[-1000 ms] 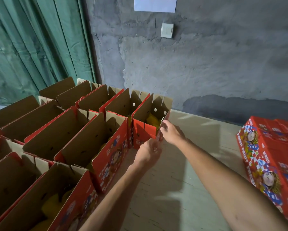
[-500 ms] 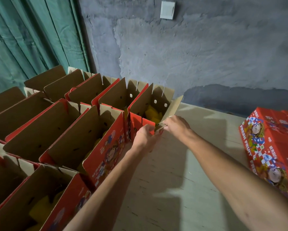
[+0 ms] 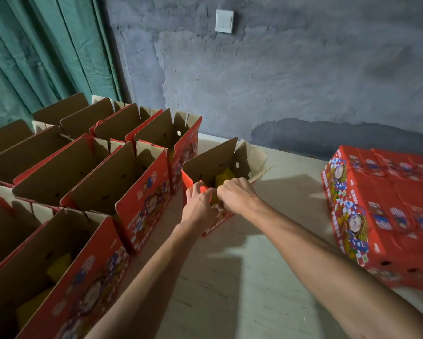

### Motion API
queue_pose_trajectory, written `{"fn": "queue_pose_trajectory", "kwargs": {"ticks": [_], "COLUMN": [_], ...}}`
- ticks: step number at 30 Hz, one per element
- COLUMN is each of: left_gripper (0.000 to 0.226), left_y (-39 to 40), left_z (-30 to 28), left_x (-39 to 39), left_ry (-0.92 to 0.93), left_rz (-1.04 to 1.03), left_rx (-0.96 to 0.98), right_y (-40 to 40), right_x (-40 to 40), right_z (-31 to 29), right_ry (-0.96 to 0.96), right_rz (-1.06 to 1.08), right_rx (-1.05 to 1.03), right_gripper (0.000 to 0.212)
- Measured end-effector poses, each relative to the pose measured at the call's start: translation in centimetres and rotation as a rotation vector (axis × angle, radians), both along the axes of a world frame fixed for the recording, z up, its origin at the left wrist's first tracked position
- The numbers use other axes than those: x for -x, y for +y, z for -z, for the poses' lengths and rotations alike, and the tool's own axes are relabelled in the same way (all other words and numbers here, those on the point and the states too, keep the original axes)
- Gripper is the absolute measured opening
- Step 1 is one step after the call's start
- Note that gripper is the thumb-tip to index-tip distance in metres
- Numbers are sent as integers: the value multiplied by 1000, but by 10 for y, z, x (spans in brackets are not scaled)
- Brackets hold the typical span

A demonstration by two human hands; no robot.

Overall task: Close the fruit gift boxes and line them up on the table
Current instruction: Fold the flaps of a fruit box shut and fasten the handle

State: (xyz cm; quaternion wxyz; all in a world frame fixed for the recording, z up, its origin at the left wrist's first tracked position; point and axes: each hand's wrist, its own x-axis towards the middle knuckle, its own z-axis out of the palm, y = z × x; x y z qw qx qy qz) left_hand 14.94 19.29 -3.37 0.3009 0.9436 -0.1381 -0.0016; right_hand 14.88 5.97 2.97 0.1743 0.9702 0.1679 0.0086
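Observation:
An open red fruit gift box [image 3: 215, 165] stands apart from the rows, near the middle of the table, with yellow padding showing inside. My left hand [image 3: 199, 206] grips its near rim, fingers curled over the edge. My right hand [image 3: 237, 194] grips the same rim just to the right. Its brown flaps stand up, and one hangs out to the right. Several more open red boxes [image 3: 122, 182] fill the left side in rows. Closed red boxes [image 3: 386, 211] lie at the right.
The pale wooden table [image 3: 230, 289] lies bare between the open rows and the closed boxes. A grey concrete wall [image 3: 279, 81] with a white switch runs behind it. A green curtain [image 3: 34, 57] hangs at the back left.
The box in my hands has come out of the back row, toward me and to the right, leaving a gap beside the row. Both hands have stayed on its near rim.

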Motion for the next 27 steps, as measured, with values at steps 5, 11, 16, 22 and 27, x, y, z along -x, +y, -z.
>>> {"fn": "queue_pose_trajectory", "kwargs": {"ticks": [5,11,16,22,27], "left_gripper": [30,19,27,33,32], "left_y": [-6,-10,-34,-64,-56], "left_z": [12,4,-15,-16,-8], "left_x": [49,85,106,109,118], "left_ry": [-81,-94,-125,-81,-127], "left_rz": [23,70,77,53,106], "left_rx": [-83,-55,-96,-144,-9], "right_y": [-11,-82,-94,-91,-98], "right_x": [54,83,91,90,114], "right_z": [-2,-3,9,18,32], "right_ry": [2,-92,-87,-154,-170], "right_rz": [-119,-26,-50,-113,-185], "right_rx": [35,-48,-16,-12,-81], "right_gripper": [19,24,23,20,18]}}
